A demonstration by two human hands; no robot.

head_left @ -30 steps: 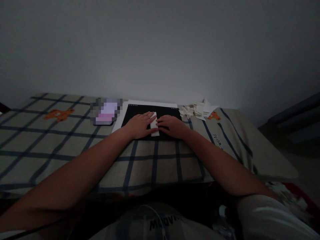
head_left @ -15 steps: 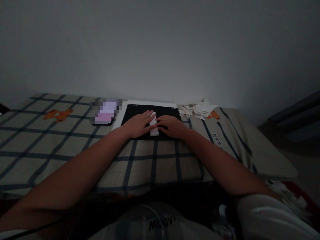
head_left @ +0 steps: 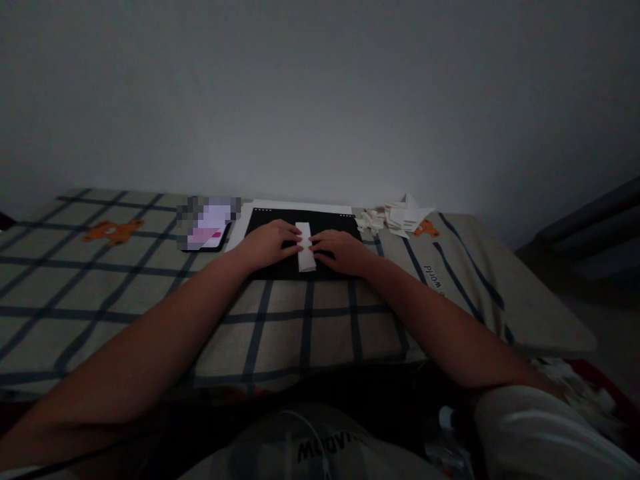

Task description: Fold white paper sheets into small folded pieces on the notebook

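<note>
A folded white paper strip (head_left: 305, 257) lies upright in the view, on a black sheet or board (head_left: 265, 267) with small white marks at its upper corners. My left hand (head_left: 270, 243) is at the strip's left edge, its thumb and fingertips closed on that edge. From the opposite side, my right hand (head_left: 343, 252) holds the right edge with bent fingers and thumb. Most of the strip's face shows between the two hands. White paper sheets (head_left: 237, 237) stick out from under the black board at its left and back.
A phone (head_left: 207, 230) with a lit, partly blurred screen lies to the left. Folded white paper pieces (head_left: 400, 217) are heaped at the right. A checked cloth (head_left: 280, 333) covers the table, which stands against a grey wall (head_left: 320, 100). A clear bottle (head_left: 447, 440) is low at the right.
My left hand has drawn back leftward from lying over the upper part of the paper strip to its left edge, uncovering the strip's top. My right hand has barely moved.
</note>
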